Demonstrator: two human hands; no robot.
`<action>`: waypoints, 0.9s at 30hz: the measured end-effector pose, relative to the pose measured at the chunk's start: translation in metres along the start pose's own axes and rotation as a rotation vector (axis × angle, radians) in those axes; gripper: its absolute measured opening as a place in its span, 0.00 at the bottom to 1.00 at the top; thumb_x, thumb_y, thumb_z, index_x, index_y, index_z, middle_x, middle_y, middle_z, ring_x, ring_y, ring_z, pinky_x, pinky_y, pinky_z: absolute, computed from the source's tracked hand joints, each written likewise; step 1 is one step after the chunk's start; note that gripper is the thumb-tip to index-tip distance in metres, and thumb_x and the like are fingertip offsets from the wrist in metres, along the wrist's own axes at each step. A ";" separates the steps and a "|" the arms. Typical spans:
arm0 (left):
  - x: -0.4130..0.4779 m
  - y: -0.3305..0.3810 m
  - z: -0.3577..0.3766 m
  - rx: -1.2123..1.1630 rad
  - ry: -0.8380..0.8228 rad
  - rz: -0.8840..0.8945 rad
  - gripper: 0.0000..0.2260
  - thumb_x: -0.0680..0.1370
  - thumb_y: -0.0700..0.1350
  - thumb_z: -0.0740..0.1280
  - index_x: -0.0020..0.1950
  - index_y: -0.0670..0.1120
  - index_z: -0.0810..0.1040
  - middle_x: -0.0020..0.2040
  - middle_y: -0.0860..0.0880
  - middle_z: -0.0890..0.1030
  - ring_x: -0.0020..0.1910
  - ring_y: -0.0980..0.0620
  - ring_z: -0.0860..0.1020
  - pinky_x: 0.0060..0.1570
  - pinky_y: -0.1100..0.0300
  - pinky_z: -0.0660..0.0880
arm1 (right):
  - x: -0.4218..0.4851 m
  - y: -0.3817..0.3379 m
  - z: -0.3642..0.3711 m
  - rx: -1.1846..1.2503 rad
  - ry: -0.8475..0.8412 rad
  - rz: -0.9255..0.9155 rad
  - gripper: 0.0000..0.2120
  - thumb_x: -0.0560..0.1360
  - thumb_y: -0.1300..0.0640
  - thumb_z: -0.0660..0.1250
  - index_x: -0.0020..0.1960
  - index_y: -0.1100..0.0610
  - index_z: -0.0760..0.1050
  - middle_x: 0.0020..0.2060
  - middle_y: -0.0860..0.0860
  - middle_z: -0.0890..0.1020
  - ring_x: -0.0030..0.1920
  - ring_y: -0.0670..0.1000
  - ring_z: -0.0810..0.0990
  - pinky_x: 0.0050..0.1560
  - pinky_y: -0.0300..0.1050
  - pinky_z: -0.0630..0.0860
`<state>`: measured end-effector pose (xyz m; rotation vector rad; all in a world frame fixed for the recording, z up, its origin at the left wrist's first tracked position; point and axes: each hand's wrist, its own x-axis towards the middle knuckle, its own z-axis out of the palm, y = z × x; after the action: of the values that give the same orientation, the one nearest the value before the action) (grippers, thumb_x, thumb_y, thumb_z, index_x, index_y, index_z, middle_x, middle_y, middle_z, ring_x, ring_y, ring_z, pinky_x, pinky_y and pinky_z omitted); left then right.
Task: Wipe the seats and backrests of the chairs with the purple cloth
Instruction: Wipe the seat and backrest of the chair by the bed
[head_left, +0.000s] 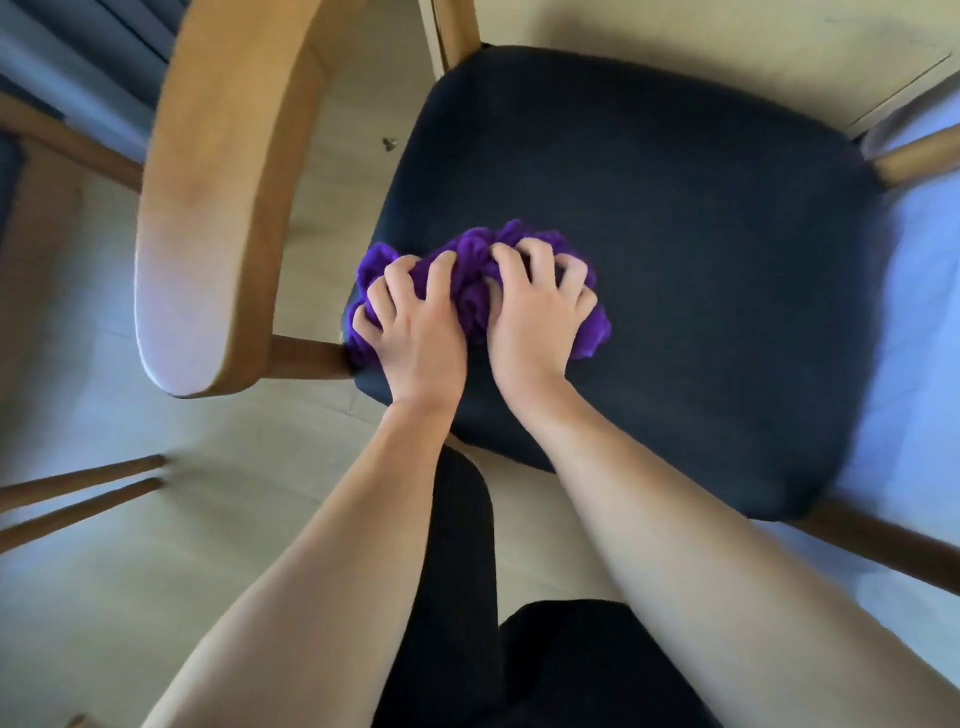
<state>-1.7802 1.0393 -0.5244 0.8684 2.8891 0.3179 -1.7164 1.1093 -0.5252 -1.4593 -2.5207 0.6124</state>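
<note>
So the purple cloth (470, 291) is bunched into a crumpled wad near the left edge of the dark seat (649, 249), just left of the middle of the frame, close to the seat's corner by the wooden backrest (208, 197). It's pinned down by both hands side by side: the left hand (410, 322) is clawed over the left part of the wad, fingers curled and dug into the fabric, and the right hand (535, 312) is spread over the right part in the same way, so each one is gripping cloth against the cushion.

For a decent wipe, the cloth would probably be better flattened out a bit, since a tight ball only touches a small patch of upholstery. Long overlapping strokes could be run from this left edge toward the right side of the frame, where most of the seat looks not yet covered. Pressure should be kept even so the fabric isn't dragged into wrinkles. The curved backrest at the upper left looks untouched as far as can be judged, and part of another chair (78, 499) is seen at the lower left.
</note>
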 end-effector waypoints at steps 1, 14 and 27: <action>0.005 -0.004 -0.003 0.013 -0.001 -0.069 0.18 0.80 0.44 0.58 0.70 0.53 0.71 0.69 0.44 0.70 0.66 0.39 0.68 0.64 0.40 0.62 | 0.005 -0.011 0.005 -0.002 -0.015 -0.032 0.15 0.81 0.53 0.61 0.67 0.48 0.75 0.66 0.47 0.74 0.64 0.59 0.69 0.57 0.56 0.65; 0.017 -0.002 -0.007 -0.054 -0.010 -0.261 0.23 0.78 0.37 0.57 0.70 0.54 0.70 0.71 0.43 0.66 0.67 0.38 0.65 0.62 0.40 0.64 | 0.018 -0.008 0.009 0.011 0.005 -0.211 0.13 0.79 0.51 0.66 0.63 0.47 0.79 0.61 0.48 0.78 0.60 0.56 0.73 0.52 0.53 0.65; -0.056 0.173 0.023 -0.139 -0.297 0.305 0.15 0.83 0.47 0.57 0.68 0.59 0.71 0.69 0.50 0.67 0.68 0.42 0.62 0.68 0.38 0.55 | -0.025 0.161 -0.106 0.006 0.126 0.531 0.15 0.83 0.47 0.57 0.67 0.45 0.73 0.63 0.48 0.75 0.60 0.56 0.69 0.52 0.50 0.63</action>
<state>-1.6374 1.1530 -0.5050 1.2164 2.4330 0.3746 -1.5401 1.1864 -0.4969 -2.1077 -2.0307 0.5724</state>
